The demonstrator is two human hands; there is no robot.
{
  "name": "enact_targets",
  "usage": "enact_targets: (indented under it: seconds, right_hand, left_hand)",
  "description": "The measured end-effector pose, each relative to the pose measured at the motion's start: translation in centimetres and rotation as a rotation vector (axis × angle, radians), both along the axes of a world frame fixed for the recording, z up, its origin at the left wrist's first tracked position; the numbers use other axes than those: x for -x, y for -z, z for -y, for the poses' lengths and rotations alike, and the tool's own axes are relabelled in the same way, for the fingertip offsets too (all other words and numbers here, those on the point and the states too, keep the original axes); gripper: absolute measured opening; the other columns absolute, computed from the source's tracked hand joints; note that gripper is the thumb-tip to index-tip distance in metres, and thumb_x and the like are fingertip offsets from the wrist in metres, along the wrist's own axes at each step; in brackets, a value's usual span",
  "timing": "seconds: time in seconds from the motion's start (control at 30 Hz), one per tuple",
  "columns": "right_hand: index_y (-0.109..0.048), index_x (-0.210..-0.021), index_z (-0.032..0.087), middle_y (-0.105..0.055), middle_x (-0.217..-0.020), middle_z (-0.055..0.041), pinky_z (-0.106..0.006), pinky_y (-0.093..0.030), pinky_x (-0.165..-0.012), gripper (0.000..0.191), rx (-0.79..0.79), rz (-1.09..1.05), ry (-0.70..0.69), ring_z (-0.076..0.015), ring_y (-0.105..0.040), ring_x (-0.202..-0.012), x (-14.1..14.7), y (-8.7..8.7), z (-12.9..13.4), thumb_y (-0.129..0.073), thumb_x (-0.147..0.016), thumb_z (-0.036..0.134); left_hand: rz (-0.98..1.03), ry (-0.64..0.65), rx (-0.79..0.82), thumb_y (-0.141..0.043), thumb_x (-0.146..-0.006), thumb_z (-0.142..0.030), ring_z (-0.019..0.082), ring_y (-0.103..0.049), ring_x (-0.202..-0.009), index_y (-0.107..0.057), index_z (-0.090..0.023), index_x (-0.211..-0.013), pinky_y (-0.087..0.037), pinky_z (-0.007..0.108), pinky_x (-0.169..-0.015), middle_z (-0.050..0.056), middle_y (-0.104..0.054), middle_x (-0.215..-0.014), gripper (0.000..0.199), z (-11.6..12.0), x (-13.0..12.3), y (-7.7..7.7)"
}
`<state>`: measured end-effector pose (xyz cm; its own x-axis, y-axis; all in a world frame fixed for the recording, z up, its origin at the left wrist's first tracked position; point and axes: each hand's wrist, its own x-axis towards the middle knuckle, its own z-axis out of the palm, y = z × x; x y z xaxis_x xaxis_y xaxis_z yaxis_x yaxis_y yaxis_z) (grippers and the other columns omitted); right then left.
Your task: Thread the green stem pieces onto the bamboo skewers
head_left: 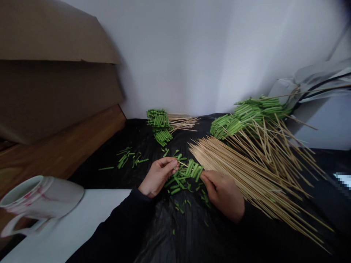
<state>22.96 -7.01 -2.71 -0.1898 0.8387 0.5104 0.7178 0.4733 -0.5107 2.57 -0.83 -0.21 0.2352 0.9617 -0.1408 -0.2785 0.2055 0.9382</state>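
Observation:
My right hand (223, 193) is closed around a bamboo skewer that carries a row of cut green bean pieces (194, 170) side by side. The skewer's bare tip (182, 164) points left, reaching my left hand (160, 175). Thumb and forefinger of that left hand are pinched at the tip, with a green bean piece (179, 157) showing at the fingertips. Below the hands, loose cut bean pieces (175, 186) lie in a small heap on the black plastic sheet (170, 241). The right palm hides the skewer's other end.
Bare bamboo skewers (246, 175) lie in a long pile at right. Filled bean skewers (246, 117) are stacked behind them, and a smaller stack (159, 122) sits by the wall. Scattered bean bits (124, 160), a white mug (52, 197) and a cardboard box (55, 84) are left.

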Motion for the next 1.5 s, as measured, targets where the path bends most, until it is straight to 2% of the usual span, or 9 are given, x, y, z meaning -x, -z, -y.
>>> enact_targets:
  seconds: [0.37, 0.57, 0.73, 0.87, 1.0, 1.1, 1.23, 1.37, 1.5]
  right_hand:
    - [-0.056, -0.072, 0.019, -0.059, -0.066, -0.001, -0.026, -0.033, -0.062, 0.027, 0.021, 0.0, 0.012, -0.0128, -0.052, -0.063, 0.1, -0.1, 0.1, -0.039, -0.093, 0.019]
    - [-0.058, -0.076, 0.019, -0.061, -0.07, -0.0023, -0.026, -0.034, -0.063, 0.028, 0.04, -0.006, -0.024, -0.0137, -0.054, -0.066, 0.5, -0.1, 0.2, -0.037, -0.094, 0.021]
    - [-0.059, -0.075, 0.019, -0.062, -0.07, -0.002, -0.026, -0.036, -0.064, 0.027, -0.025, -0.013, 0.006, -0.0137, -0.055, -0.066, -0.1, -0.9, -0.3, -0.039, -0.093, 0.02]
    - [-0.062, -0.079, 0.019, -0.066, -0.075, -0.0029, -0.026, -0.039, -0.065, 0.024, -0.145, -0.055, 0.124, -0.0139, -0.058, -0.068, -1.8, -1.6, -1.4, -0.043, -0.092, 0.023]
    - [-0.063, -0.077, 0.019, -0.065, -0.071, -0.0025, -0.026, -0.039, -0.063, 0.022, -0.203, -0.043, 0.174, -0.0139, -0.058, -0.065, -2.6, -1.6, -2.1, -0.045, -0.091, 0.022]
    - [-0.063, -0.078, 0.018, -0.064, -0.071, -0.0024, -0.025, -0.039, -0.064, 0.022, -0.192, -0.024, 0.148, -0.0137, -0.058, -0.065, -2.3, -1.5, -2.0, -0.046, -0.091, 0.02]
    - [-0.063, -0.08, 0.017, -0.067, -0.077, -0.004, -0.025, -0.04, -0.066, 0.021, -0.209, -0.022, 0.14, -0.014, -0.06, -0.069, -2.0, -1.5, -1.7, -0.046, -0.091, 0.019]
    - [-0.063, -0.08, 0.016, -0.066, -0.075, -0.0039, -0.025, -0.04, -0.067, 0.021, -0.198, -0.025, 0.142, -0.0145, -0.06, -0.069, -2.1, -1.6, -1.7, -0.046, -0.091, 0.019]
    - [-0.063, -0.08, 0.016, -0.066, -0.076, -0.0044, -0.026, -0.04, -0.067, 0.022, -0.186, -0.033, 0.137, -0.0147, -0.06, -0.07, -2.1, -1.7, -1.7, -0.045, -0.092, 0.02]
  left_hand:
    - [-0.044, -0.016, -0.035, -0.083, -0.063, -0.028, 0.011, -0.057, -0.067, -0.072, -0.012, -0.075, -0.045, 0.022, -0.066, 0.004, -0.065, -0.072, 0.022, 0.6, -0.6, -0.1]
    - [-0.168, 0.071, -0.149, -0.077, -0.07, -0.029, 0.011, -0.053, -0.065, -0.072, -0.013, -0.07, -0.042, 0.022, -0.064, 0.003, -0.064, -0.07, 0.017, 0.8, -1.1, 0.6]
    - [-0.267, 0.042, -0.234, -0.075, -0.072, -0.031, 0.013, -0.055, -0.065, -0.073, -0.015, -0.072, -0.043, 0.024, -0.064, 0.004, -0.066, -0.069, 0.016, 0.9, -1.2, 0.5]
    - [-0.542, 0.03, -0.514, -0.071, -0.077, -0.027, 0.022, -0.061, -0.085, -0.075, -0.019, -0.089, -0.045, 0.032, -0.081, 0.009, -0.071, -0.088, 0.015, 1.4, -1.4, 0.3]
    - [-0.837, 0.322, -0.955, -0.051, -0.089, -0.016, 0.025, -0.05, -0.117, -0.065, -0.029, -0.119, -0.034, 0.042, -0.102, 0.006, -0.063, -0.122, 0.035, 2.3, -2.0, 0.3]
    - [-1.029, 0.508, -1.133, -0.042, -0.09, -0.008, 0.024, -0.036, -0.132, -0.052, -0.031, -0.132, -0.029, 0.045, -0.106, 0.003, -0.054, -0.137, 0.049, 2.7, -2.5, 0.6]
    - [-1.124, 0.523, -1.189, -0.041, -0.093, -0.014, 0.024, -0.039, -0.128, -0.052, -0.027, -0.132, -0.03, 0.043, -0.104, 0.005, -0.061, -0.125, 0.041, 2.7, -2.9, 0.9]
    - [-1.156, 0.441, -1.15, -0.048, -0.093, -0.029, 0.024, -0.049, -0.11, -0.065, -0.022, -0.112, -0.037, 0.04, -0.096, 0.008, -0.063, -0.105, 0.026, 2.6, -2.9, 0.9]
    - [-1.129, 0.451, -1.137, -0.055, -0.088, -0.042, 0.024, -0.049, -0.111, -0.067, -0.021, -0.102, -0.036, 0.039, -0.097, 0.008, -0.061, -0.109, 0.028, 2.8, -3.0, 0.5]
